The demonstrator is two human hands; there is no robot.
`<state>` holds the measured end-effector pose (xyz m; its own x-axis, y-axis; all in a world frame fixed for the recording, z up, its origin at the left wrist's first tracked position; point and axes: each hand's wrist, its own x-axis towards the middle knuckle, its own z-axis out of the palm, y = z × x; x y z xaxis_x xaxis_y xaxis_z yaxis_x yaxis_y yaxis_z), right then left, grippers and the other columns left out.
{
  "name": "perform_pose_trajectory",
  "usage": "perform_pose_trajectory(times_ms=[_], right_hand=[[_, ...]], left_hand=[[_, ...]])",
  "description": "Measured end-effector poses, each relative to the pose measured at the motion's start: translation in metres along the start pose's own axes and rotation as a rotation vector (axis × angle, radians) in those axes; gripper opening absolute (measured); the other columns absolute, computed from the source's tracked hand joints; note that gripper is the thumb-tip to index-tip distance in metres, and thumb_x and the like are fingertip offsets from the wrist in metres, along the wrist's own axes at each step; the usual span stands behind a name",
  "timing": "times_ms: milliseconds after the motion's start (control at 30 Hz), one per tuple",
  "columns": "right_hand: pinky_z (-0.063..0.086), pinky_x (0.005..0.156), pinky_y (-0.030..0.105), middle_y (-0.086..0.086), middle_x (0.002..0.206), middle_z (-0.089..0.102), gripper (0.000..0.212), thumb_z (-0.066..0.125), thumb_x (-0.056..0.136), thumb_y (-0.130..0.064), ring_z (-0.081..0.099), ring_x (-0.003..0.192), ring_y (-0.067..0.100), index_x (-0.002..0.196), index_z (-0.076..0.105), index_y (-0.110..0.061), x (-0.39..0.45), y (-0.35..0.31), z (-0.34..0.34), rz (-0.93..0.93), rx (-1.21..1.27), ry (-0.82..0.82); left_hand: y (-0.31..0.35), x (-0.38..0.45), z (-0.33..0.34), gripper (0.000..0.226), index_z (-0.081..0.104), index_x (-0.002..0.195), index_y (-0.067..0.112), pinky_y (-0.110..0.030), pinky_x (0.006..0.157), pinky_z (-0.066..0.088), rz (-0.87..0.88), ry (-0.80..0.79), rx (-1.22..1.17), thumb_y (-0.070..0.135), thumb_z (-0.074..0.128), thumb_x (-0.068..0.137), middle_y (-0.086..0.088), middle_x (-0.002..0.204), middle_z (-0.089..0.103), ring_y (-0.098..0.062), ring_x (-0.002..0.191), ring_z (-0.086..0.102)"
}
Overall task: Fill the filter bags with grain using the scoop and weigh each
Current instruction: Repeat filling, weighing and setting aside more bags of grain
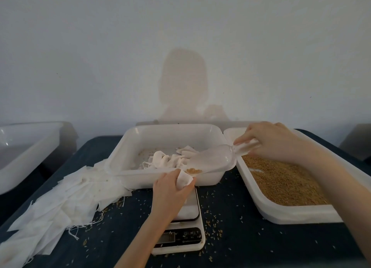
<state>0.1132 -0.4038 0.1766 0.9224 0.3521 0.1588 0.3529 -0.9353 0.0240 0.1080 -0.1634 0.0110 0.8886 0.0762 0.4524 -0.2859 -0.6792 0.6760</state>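
My left hand (170,191) grips a small white filter bag (185,180) above the white digital scale (180,237). My right hand (275,141) holds the handle of a clear plastic scoop (212,159), tilted down to the left. A little brown grain sits at the scoop's lip, right at the bag's mouth. On the right, a white tray (291,213) holds the brown grain (285,179). The middle white tray (124,153) contains several filled white bags (166,160). My left forearm hides part of the scale's platform.
A pile of flat empty filter bags (56,203) lies on the dark blue tabletop to the left. Loose grains are scattered around the scale. Another white tray (24,147) stands at the far left edge. A pale wall rises close behind the trays.
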Motion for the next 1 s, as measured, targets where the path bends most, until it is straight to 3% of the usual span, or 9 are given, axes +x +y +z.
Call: perform_pose_trajectory(times_ms=[100,233,367,500,633,767,867,933,1000], right_hand=[[0.039,0.095,0.033,-0.019,0.098,0.049,0.036,0.065,0.087,-0.022,0.047,0.1,0.005,0.117,0.063,-0.041,0.001,0.016,0.018,0.053,0.166,-0.068],[0.039,0.074,0.013,-0.025,0.097,0.054,0.029,0.067,0.085,-0.025,0.052,0.094,-0.006,0.109,0.065,-0.042,-0.006,0.034,0.043,0.087,0.466,-0.128],[0.036,0.06,0.006,-0.037,0.08,0.055,0.027,0.071,0.081,-0.035,0.05,0.08,-0.027,0.088,0.057,-0.056,-0.012,0.048,0.064,0.135,0.569,-0.097],[0.041,0.067,0.012,-0.026,0.086,0.058,0.03,0.071,0.083,-0.029,0.058,0.084,-0.004,0.107,0.063,-0.043,-0.019,0.069,0.091,0.281,0.561,-0.015],[0.05,0.087,0.044,-0.001,0.098,0.07,0.03,0.066,0.086,-0.037,0.064,0.097,0.034,0.115,0.064,-0.027,-0.029,0.082,0.115,0.455,0.635,0.07],[0.045,0.065,0.026,-0.001,0.084,0.069,0.027,0.059,0.088,-0.048,0.065,0.082,0.024,0.1,0.064,-0.025,-0.035,0.088,0.129,0.522,0.598,0.101],[0.041,0.06,0.025,0.005,0.083,0.067,0.036,0.052,0.093,-0.048,0.06,0.071,0.019,0.093,0.065,-0.014,-0.03,0.094,0.14,0.556,0.428,-0.034],[0.037,0.057,0.023,0.002,0.076,0.062,0.041,0.046,0.096,-0.048,0.053,0.064,0.015,0.086,0.063,-0.011,-0.025,0.096,0.143,0.551,0.293,-0.16],[0.031,0.05,0.02,-0.002,0.065,0.051,0.044,0.042,0.098,-0.048,0.043,0.054,0.011,0.073,0.054,-0.013,-0.02,0.096,0.145,0.549,0.226,-0.269]], left_hand=[[-0.001,0.001,0.0,0.028,0.052,0.089,0.033,-0.035,0.084,0.045,-0.031,-0.004,0.011,0.058,0.048,0.079,0.019,0.078,0.051,-0.005,0.08,0.05],[-0.004,0.003,0.003,0.047,0.058,0.115,0.023,-0.029,0.085,0.043,-0.104,-0.026,-0.014,0.055,0.05,0.082,0.013,0.092,0.052,-0.008,0.09,0.051],[-0.008,0.006,0.006,0.042,0.058,0.117,0.022,-0.023,0.08,0.038,-0.143,-0.051,0.016,0.049,0.054,0.086,0.014,0.093,0.05,-0.007,0.09,0.05],[-0.009,0.011,0.004,0.027,0.061,0.11,0.022,-0.029,0.09,0.042,-0.081,-0.125,0.053,0.039,0.057,0.089,0.012,0.097,0.055,-0.008,0.093,0.051],[-0.005,0.011,-0.005,0.012,0.063,0.093,0.014,-0.027,0.08,0.046,-0.069,-0.266,-0.043,0.025,0.059,0.091,-0.002,0.085,0.065,-0.015,0.08,0.059],[-0.017,0.015,-0.007,0.011,0.06,0.1,0.013,-0.028,0.085,0.046,-0.226,-0.35,0.032,0.02,0.055,0.093,-0.006,0.097,0.064,-0.019,0.088,0.06],[-0.032,0.019,-0.006,0.019,0.046,0.077,0.023,-0.027,0.084,0.042,-0.355,-0.379,0.221,0.025,0.048,0.096,-0.001,0.093,0.056,-0.011,0.077,0.051],[-0.04,0.015,-0.006,0.027,0.036,0.07,0.033,-0.023,0.074,0.041,-0.318,-0.388,0.308,0.029,0.046,0.095,0.009,0.079,0.049,-0.002,0.065,0.043],[-0.047,0.007,-0.012,0.022,0.043,0.077,0.044,-0.015,0.069,0.037,-0.236,-0.352,0.199,0.031,0.054,0.091,0.02,0.08,0.051,0.004,0.07,0.048]])
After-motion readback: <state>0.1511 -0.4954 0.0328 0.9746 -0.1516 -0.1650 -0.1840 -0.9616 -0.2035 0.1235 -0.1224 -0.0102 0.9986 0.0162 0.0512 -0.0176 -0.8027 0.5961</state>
